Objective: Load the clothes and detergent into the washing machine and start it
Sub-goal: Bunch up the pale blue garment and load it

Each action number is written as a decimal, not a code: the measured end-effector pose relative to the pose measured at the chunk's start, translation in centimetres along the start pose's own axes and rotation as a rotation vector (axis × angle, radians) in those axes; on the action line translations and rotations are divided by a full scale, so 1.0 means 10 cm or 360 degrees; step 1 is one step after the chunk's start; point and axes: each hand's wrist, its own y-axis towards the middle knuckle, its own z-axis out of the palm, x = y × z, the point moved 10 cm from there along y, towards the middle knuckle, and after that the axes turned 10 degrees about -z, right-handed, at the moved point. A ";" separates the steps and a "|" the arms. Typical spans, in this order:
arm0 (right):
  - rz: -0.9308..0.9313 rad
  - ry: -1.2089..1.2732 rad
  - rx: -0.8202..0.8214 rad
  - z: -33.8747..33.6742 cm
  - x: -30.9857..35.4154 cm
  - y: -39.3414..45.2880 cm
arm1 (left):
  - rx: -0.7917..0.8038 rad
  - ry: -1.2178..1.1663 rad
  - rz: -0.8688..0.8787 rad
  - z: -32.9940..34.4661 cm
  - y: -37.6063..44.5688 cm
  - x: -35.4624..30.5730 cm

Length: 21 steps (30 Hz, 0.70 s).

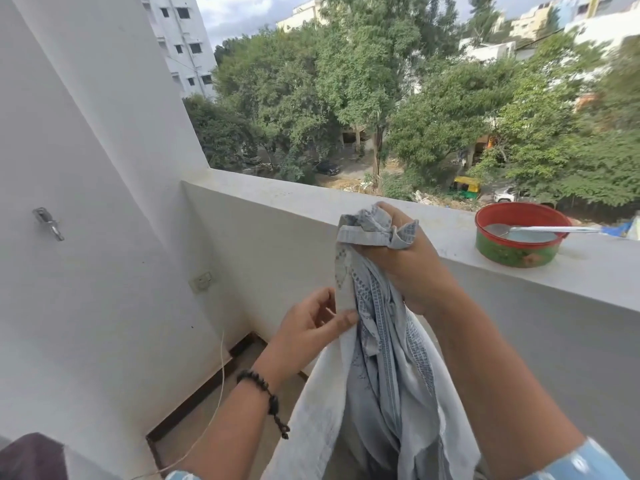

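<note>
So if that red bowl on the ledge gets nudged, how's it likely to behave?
The red bowl looks wide and low, so it would probably slide rather than tip. The spoon lies across its rim with the handle sticking out past it, so a nudge could flick it off. It sits on the ledge with a drop behind it, so push gently.

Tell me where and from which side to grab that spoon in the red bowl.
Grip the spoon by its handle, coming from the right. Its scoop end lies inside the bowl, while the handle juts out past the right rim, free above the parapet ledge.
</note>
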 end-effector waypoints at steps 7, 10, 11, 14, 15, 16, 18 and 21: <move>-0.0108 0.0126 -0.0107 -0.03 0.27 0.09 | -0.0428 0.0687 -0.0456 0.08 -0.09 0.82; -0.0148 0.0159 -0.0138 -0.10 0.40 0.08 | -0.0591 0.0766 -0.0612 -0.28 -0.07 1.19; -0.0163 0.0152 -0.0167 -0.16 0.45 0.08 | -0.0650 0.0721 -0.0625 -0.43 -0.08 1.27; -0.0186 0.0185 -0.0274 -0.34 0.56 0.04 | -0.0832 0.0377 -0.0578 -0.80 -0.13 1.27; -0.0187 0.0212 -0.0302 -0.39 0.57 0.03 | -0.0893 0.0302 -0.0513 -0.88 -0.14 1.17; -0.0186 0.0246 -0.0329 -0.43 0.57 0.02 | -0.0953 0.0252 -0.0443 -0.95 -0.16 1.03; -0.0147 0.0274 -0.0362 -0.47 0.52 -0.01 | -0.1075 0.0176 -0.0300 -1.06 -0.18 0.71; -0.0111 0.0261 -0.0336 -0.39 0.38 -0.03 | -0.1058 0.0056 -0.0054 -1.08 -0.15 0.06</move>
